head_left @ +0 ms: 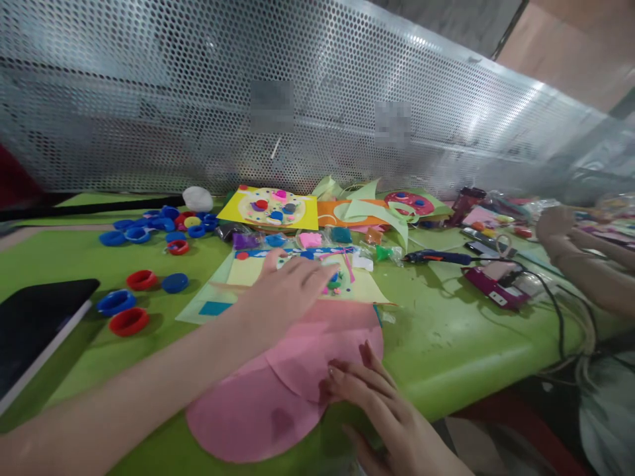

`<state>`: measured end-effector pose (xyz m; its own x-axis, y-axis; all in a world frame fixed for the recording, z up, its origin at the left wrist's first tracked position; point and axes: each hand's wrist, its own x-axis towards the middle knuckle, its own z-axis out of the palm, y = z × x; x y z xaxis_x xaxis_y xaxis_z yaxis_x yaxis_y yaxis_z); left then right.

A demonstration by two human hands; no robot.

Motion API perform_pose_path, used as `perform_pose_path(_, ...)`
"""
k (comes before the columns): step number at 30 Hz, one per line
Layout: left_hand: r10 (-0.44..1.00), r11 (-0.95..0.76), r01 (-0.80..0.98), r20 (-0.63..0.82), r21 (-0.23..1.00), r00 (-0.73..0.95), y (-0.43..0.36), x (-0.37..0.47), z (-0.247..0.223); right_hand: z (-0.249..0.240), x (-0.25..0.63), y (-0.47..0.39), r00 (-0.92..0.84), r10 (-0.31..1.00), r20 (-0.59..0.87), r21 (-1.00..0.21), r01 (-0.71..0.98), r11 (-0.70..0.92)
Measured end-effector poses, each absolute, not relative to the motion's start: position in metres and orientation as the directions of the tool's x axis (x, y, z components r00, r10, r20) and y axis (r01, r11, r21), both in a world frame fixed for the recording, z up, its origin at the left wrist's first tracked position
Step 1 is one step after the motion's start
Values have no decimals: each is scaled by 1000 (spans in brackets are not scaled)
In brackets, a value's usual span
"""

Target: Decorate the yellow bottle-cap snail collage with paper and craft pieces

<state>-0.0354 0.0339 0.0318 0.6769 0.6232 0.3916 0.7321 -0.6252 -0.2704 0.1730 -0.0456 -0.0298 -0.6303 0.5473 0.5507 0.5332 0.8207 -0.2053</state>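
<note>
My left hand (290, 291) reaches across the front of a pale yellow card (370, 289) with blue, green and pink bits on it. Its fingers are stretched to the right, palm down, and cover part of the card; whether they touch it I cannot tell. Nearer me lie overlapping pink paper shapes (255, 413) with rounded edges, running under my left forearm. My right hand (384, 410) is at their right edge, fingers apart and fingertips over the paper, with nothing seen in its grasp.
Blue and red bottle caps (142, 279) and a dark phone or tablet (42, 317) lie left. Behind are clay packets (311, 239) and a yellow decorated card (307, 215). A glue gun (439, 256), a power strip (496, 289), cords and another person's arm (590, 264) are right. Perforated metal (198, 99) rises behind.
</note>
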Motion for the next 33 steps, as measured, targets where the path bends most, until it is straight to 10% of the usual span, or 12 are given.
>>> perform_pose_path(5,290,-696,501,437,-515,852,18,-38,-6,-25,175,-39,-666,572,478,-159,575,803)
perform_pose_path(33,412,-693,563,394,-451,822,17,-35,-9,-16,175,-33,-802,407,438,124,502,856)
